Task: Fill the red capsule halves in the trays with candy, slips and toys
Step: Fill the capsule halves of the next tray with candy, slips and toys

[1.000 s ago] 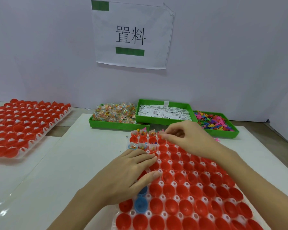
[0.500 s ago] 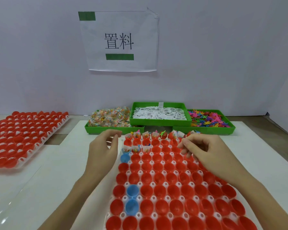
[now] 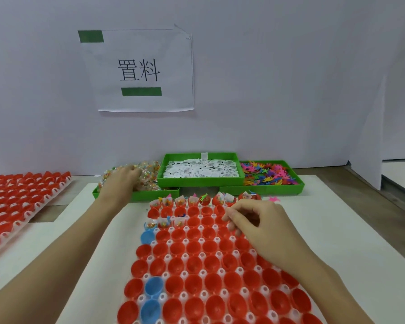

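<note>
My left hand lies in the green plastic tray of clear-wrapped candy, fingers buried, so I cannot tell its grip. My right hand hovers, fingers loosely curled, over the red plastic capsule halves in the white tray, mostly empty.

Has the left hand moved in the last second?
Yes. The left hand went forward, off the capsule tray and into the candy bin.

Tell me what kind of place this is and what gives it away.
Probably a small packing or assembly workstation. A wall sign reads 置料, three green supply bins hold candy, slips and toys, and large trays of red capsule halves sit on the white table for hand filling.
</note>
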Motion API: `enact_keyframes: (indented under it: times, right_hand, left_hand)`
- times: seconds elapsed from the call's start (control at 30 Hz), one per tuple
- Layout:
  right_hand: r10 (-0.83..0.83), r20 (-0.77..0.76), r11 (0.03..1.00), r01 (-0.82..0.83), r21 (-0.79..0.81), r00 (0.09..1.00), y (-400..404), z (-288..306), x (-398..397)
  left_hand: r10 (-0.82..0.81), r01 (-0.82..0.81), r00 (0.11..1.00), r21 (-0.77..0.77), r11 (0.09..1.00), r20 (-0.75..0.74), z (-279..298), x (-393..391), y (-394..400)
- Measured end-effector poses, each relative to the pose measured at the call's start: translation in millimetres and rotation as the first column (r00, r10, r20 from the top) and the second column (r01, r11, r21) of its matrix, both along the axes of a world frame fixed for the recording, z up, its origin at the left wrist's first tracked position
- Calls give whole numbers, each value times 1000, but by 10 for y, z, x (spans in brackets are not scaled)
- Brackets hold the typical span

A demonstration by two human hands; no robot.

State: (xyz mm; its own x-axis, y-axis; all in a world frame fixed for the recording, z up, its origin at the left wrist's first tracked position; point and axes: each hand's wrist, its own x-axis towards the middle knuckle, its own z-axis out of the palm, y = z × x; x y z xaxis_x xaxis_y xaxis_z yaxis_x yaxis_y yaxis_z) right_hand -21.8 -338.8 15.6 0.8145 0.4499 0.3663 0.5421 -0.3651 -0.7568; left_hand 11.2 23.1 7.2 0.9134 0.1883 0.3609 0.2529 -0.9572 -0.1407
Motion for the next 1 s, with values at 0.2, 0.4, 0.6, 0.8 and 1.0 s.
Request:
enact_keyframes:
  times: [0.2, 0.4, 0.6, 0.8, 1.0]
  right_hand:
    - [24, -13, 1000, -24, -1, 1000, 22, 14, -44]
    - [11, -4, 1000, -11, -25, 1000, 24, 13, -53]
    - [4, 6, 999, -4, -52, 1000, 22, 16, -55]
    - [-17, 12, 999, 18, -50, 1000, -7, 16, -29]
    - [-7, 27, 997, 9, -77, 1000, 6, -28, -30]
  left_hand:
    - [-37, 55, 994, -183, 982, 101, -18, -9, 33]
    - [-57, 100, 981, -232, 967, 188, 51, -14, 147]
    - [9, 131, 912, -313, 941, 411, 85, -114, 134]
    - [215, 411, 803, -778, 475, 555, -25, -640, -482]
    - [108, 475, 869, -875, 88, 483, -245, -1287, -935]
